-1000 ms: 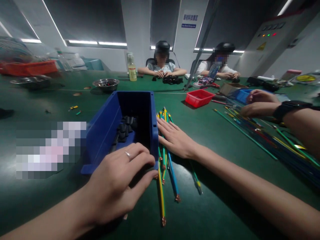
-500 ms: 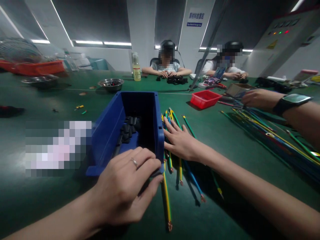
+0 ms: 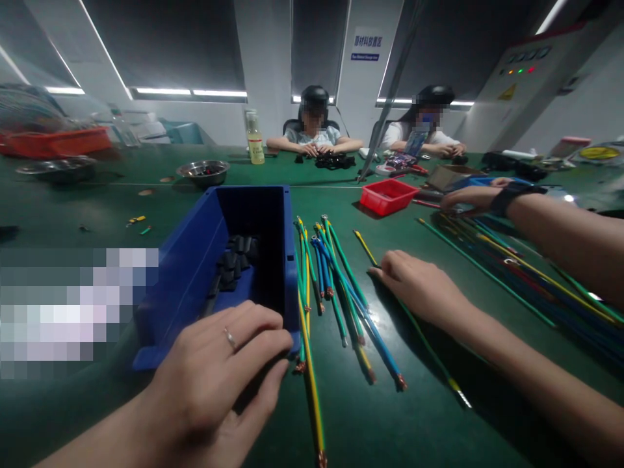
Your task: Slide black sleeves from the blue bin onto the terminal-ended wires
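Note:
My left hand (image 3: 219, 383), a ring on one finger, is closed over the near right edge of a blue plastic bin (image 3: 175, 279). Small black pieces (image 3: 234, 263) lie inside the bin. My right hand (image 3: 419, 279) has its fingers pinched around a single green-and-yellow wire (image 3: 429, 351) lying on the table; a yellow end shows beyond the fingertips and a bare metal tip towards me. Between my hands lies a loose bunch of green, yellow and blue wires (image 3: 341, 279), several with exposed copper ends pointing at me.
At the right another person's hand (image 3: 468, 198) reaches over long wires (image 3: 526, 273). A red tray (image 3: 387, 197), a metal bowl (image 3: 203, 172) and a bottle (image 3: 255, 140) stand farther back on the green table (image 3: 273, 170). Two people sit across.
My right hand has left the bunch of wires, moved right and closed on the separate green-and-yellow wire. My left hand stays at the bin's edge. The view has shifted slightly.

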The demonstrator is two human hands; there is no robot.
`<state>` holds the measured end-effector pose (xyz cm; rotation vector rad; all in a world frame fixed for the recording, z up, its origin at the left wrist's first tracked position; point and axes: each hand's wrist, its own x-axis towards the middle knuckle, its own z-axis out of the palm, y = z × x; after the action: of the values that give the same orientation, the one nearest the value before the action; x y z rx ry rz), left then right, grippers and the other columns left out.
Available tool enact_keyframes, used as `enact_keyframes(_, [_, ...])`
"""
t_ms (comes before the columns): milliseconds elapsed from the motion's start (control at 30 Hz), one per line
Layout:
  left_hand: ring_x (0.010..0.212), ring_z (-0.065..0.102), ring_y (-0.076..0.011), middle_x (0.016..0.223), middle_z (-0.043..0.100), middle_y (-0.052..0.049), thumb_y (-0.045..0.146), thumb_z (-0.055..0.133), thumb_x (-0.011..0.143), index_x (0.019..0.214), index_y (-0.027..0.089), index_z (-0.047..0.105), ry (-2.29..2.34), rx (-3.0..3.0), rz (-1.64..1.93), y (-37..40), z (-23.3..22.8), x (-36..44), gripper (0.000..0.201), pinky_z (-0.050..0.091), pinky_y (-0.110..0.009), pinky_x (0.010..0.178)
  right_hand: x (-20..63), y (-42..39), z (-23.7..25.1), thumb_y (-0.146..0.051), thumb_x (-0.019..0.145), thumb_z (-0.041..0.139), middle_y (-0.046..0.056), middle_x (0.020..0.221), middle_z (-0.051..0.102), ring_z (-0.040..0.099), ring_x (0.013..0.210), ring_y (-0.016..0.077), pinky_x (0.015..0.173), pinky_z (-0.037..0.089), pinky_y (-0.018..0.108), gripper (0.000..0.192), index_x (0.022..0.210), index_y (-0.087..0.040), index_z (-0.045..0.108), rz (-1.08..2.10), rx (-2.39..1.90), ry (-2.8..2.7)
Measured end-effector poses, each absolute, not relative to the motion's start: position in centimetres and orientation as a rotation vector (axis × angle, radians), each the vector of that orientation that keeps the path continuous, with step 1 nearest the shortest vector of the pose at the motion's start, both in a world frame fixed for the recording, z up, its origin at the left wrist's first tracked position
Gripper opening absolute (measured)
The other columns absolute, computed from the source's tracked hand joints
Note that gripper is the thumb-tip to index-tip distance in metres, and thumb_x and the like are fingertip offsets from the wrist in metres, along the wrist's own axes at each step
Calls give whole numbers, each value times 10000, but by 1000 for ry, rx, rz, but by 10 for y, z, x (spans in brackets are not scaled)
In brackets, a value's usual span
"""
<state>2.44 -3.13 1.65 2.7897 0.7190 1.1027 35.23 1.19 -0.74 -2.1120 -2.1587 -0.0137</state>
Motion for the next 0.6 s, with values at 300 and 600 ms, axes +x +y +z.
enact_keyframes(300, [793,684,-147,897,699,-36,108,574,912,1011,194,639,722,2783,1123,-26,13,22,147,533,-243,664,345,13,4,-514,846,659,37,643,688,649,538,135,499,531,235,353,750,-179,604,1232,-1735,-1509])
enact_keyframes(600, [792,646,-143,921,702,-50,91,656,894,1064,153,689,687,2810,1134,-39,7,35,184,534,-273,690,299,1,0,-310,910,660,106,1011,754,730,853,143,793,603,239,164,842,-160,656,1490,-1373,-962])
